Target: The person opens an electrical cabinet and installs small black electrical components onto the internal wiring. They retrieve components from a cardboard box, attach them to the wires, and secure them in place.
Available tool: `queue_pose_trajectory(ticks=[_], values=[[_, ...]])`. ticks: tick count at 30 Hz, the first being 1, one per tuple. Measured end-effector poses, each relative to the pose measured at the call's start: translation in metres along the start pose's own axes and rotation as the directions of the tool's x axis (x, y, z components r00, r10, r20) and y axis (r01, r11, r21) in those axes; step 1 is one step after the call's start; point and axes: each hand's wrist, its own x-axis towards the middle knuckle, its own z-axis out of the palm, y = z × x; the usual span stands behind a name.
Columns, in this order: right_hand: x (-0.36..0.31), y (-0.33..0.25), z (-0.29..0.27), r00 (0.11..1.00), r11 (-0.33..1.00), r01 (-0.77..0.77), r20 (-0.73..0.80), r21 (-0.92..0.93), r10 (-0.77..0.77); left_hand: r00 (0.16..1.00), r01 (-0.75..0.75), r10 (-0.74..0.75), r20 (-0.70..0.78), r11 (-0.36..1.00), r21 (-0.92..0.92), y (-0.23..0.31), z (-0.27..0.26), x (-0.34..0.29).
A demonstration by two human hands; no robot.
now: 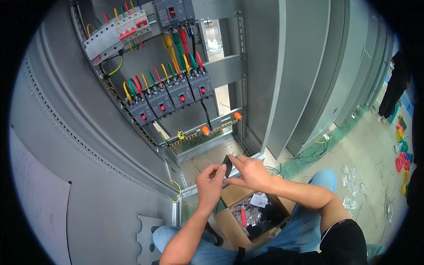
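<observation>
A small flat black piece is held up over the cardboard box, in front of the cabinet's lower frame. My left hand pinches its left side between thumb and fingers. On its upper right edge lie the fingers of my right hand, with that thumb stretched out below, apart from the piece. Something tiny and red shows by the right fingertips, too small to name. Under my hands the open cardboard box contains clear plastic bags, a red item, black parts and a white label.
The open grey cabinet holds a row of breakers with coloured wires, a bigger breaker above, and orange insulators on the lower rail. At right, wire scraps, plastic bags and coloured bundles litter the floor; a person stands beyond.
</observation>
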Motion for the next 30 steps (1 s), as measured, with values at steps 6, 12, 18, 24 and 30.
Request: queue_pose_trajectory(ticks=[6, 12, 18, 24, 30], values=[[0.028, -0.016, 0.010, 0.997, 0.996, 0.068, -0.042, 0.058, -0.065, 0.900, -0.387, 0.424, -0.103, 0.884, 0.263, 0.014, -0.006, 0.014], [0.107, 0.003, -0.016, 0.917, 0.995, 0.098, -0.390, 0.014, -0.085, 0.875, -0.458, 0.479, -0.070, 0.866, 0.202, 0.034, -0.017, 0.026], [0.266, 0.007, -0.100, 0.650, 0.981, 0.140, -0.735, -0.135, -0.194, 0.950, -0.309, 0.312, -0.028, 0.948, 0.083, 0.027, -0.029, 0.029], [0.330, 0.013, -0.116, 0.626, 0.985, 0.076, -0.762, -0.152, -0.166, 0.946, -0.323, 0.324, 0.007, 0.938, 0.124, 0.020, -0.030, 0.034], [0.344, 0.021, -0.112, 0.630, 0.985, 0.036, -0.761, -0.166, -0.152, 0.945, -0.325, 0.324, 0.030, 0.936, 0.134, 0.017, -0.030, 0.037]])
